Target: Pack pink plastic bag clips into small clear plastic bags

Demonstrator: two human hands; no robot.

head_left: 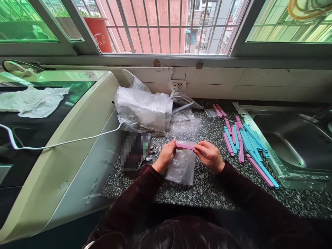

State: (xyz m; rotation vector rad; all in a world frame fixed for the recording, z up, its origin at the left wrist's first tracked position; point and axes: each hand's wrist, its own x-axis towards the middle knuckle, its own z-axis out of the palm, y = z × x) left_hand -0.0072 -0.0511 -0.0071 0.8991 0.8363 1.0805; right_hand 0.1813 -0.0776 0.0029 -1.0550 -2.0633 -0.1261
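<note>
One speckled black-and-white stone surface (pixel 203 193) lies below a clear, flat plastic bag (pixel 181 169), left hand (pixel 166 155) and right hand (pixel 209 156) narrowly pinching opposite ends of a slim pink plastic strip (pixel 186 146) at the bag's top; level, even pressure seems best.

Left sleeve (pixel 135 195): long, dark maroon, soft-looking cloth with folds
Right sleeve (pixel 249 190): matching maroon, darker toward the elbow
Cuffs (pixel 224 167): plain, ending at the wrists
Left hand (pixel 167 154), right hand (pixel 209 156): bare

The held pink clip (pixel 185 146) looks smooth plastic, the bag (pixel 182 168) thin glossy film, the sink (pixel 278 140) shiny metal.
</note>
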